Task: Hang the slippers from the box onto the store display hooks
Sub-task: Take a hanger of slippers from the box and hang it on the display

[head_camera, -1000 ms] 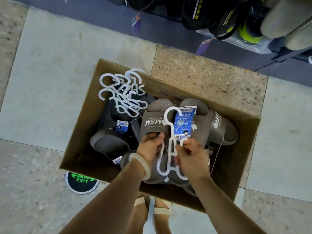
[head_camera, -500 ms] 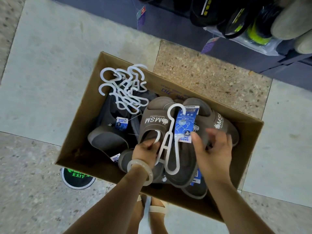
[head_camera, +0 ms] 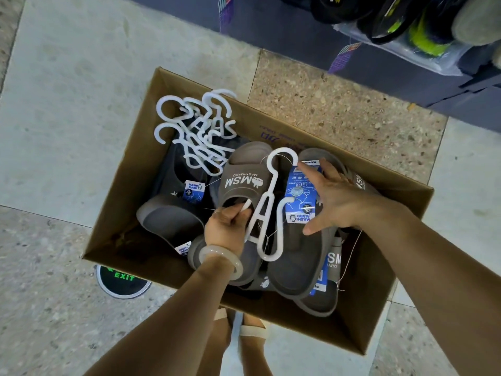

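An open cardboard box [head_camera: 130, 185] on the floor holds several grey-brown MSM slippers. My left hand [head_camera: 226, 229] pinches one prong of a white plastic hanger [head_camera: 267, 210] at the mouth of a grey slipper [head_camera: 241, 180]. My right hand [head_camera: 333, 196] is spread over the second slipper [head_camera: 298, 264] of the pair, fingertips on its blue Mashimaro tag [head_camera: 299, 196]. The hanger's hook end lies between the two slippers. A tangle of spare white hangers [head_camera: 198, 128] rests in the box's far left corner.
A dark display stand [head_camera: 379, 71] with hung sandals and slippers [head_camera: 423, 25] fills the top right. More dark slippers [head_camera: 168, 218] lie in the box's left half. A round green EXIT floor marker [head_camera: 122, 280] sits by the box's near left corner. My sandalled feet [head_camera: 244, 335] stand at its near edge.
My right hand let go of the hanger's lower part and moved up and right, opening over the tagged slipper. My left hand kept its pinch on the hanger prong. The camera came closer.
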A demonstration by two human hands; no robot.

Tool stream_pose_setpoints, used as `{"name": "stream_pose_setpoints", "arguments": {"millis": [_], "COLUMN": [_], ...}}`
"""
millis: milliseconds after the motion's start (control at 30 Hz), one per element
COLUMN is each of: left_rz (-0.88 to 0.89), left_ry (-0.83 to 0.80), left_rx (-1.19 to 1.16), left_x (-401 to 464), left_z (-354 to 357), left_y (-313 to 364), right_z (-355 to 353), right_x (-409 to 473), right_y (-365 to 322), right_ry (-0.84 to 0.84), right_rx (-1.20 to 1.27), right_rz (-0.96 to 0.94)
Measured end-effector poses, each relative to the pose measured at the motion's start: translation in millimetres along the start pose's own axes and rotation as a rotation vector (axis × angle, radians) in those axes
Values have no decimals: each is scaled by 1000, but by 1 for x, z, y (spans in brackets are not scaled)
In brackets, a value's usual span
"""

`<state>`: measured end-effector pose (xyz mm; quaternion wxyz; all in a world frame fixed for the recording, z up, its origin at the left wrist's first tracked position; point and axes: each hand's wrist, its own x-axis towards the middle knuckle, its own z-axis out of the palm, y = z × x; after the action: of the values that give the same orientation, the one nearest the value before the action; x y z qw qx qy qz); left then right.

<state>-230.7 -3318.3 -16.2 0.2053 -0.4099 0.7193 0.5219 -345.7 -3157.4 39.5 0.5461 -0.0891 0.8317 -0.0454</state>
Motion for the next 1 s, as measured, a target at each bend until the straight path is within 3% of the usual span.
{"name": "stream_pose_setpoints", "arguments": {"millis": [133,333,467,667,767,900,1000], "left_rz": [208,340,260,-99,-150,-87,-61], "left_ry": [65,170,207,140,65,96,94], "left_rx": [238,301,290,-16,-186,-269,-264], "left_x": [3,-2,-4,15,23,20,18], "left_z": [-10,-3,14,31,27,26,27], "left_y": [-6,-17,-8,24,26,13,8], "right_z": [7,2,3,28,34,25,8], "right_x": [-2,-2,-6,-10,-19,-27,-11], "right_y": [1,1,-1,2,5,-2,-8], "right_ry": [104,112,139,111,112,59,331], "right_rx": [-41,-2,11,75,66,95,161], "right_rz": [-34,-17,-20,-48,-89,-95,-35]}}
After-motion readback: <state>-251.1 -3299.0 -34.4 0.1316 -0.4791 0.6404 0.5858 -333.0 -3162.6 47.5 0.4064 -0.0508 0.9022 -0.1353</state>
